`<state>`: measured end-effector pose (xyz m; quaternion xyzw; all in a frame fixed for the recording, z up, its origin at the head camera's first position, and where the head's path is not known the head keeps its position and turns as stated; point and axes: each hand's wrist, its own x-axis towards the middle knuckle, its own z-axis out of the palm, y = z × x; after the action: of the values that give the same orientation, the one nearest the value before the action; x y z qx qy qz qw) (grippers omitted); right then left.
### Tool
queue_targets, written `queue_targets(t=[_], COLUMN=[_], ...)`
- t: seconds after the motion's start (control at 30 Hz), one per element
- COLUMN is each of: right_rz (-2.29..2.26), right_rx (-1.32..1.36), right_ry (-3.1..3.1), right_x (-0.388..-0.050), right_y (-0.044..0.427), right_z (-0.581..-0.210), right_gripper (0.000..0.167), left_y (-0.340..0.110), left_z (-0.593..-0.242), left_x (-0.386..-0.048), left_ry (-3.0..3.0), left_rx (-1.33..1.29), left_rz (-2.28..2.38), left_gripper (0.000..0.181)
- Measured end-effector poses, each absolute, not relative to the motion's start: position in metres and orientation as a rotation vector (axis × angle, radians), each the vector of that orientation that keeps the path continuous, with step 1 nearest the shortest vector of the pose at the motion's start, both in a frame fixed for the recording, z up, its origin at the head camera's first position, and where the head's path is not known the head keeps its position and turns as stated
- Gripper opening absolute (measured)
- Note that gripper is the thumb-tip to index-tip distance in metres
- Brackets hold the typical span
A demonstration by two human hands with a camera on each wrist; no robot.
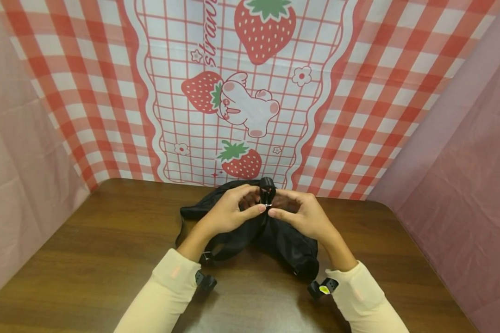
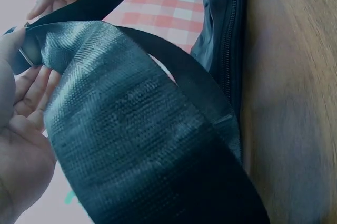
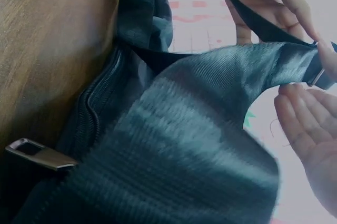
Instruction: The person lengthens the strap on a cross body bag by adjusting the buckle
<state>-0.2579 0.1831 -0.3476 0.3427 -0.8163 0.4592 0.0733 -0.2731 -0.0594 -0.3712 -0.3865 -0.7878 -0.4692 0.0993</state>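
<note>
A black fabric bag (image 1: pixel 285 240) lies on the table, its wide webbing strap (image 1: pixel 267 183) raised in a loop between the hands. My left hand (image 1: pixel 229 210) pinches the strap at a thin metal slider buckle (image 1: pixel 268 205), thumb on the near side. From the other side my right hand (image 1: pixel 304 215) pinches the strap at the same buckle, and both thumb tips nearly meet there. Close up in the left wrist view, the strap (image 2: pixel 121 108) bends across the picture. A metal zipper pull (image 3: pixel 45 155) hangs from the bag's zipper in the right wrist view.
The brown wooden table (image 1: pixel 116 259) bears the bag near its back edge. Behind it rises a red-checked strawberry-print cloth (image 1: pixel 250 106), with pink cloth (image 1: pixel 454 162) along the right. A second strap buckle (image 1: pixel 207 255) lies by the left wrist.
</note>
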Motion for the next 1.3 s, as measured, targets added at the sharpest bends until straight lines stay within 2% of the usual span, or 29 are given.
queue_targets(t=[0.2, 0.47, 0.93, 1.3], right_rz=[1.109, 1.019, 0.992, 0.987], right_rx=[0.957, 1.041, 1.191, 1.281], right_ry=[-2.496, -2.481, -2.506, -2.580], right_x=[-0.2526, -0.2494, -0.2488, -0.2532], right_y=[0.1793, 0.1778, 0.1770, 0.1823], right_z=[-0.3436, -0.3431, -0.3440, -0.3465], right_gripper=[0.024, 0.009, 0.015, 0.012], left_y=[-0.0607, -0.0599, -0.0586, -0.0649], left_z=[-0.3706, -0.3687, -0.3700, -0.3638], left_x=[-0.2730, -0.2715, -0.2726, -0.2707], left_ry=[-2.367, -2.392, -2.333, -2.332], left_rx=[-1.140, -1.128, -1.136, -1.083], left_rz=[-1.358, -1.339, -1.328, -1.385], left_gripper=[0.037, 0.042, 0.033, 0.041])
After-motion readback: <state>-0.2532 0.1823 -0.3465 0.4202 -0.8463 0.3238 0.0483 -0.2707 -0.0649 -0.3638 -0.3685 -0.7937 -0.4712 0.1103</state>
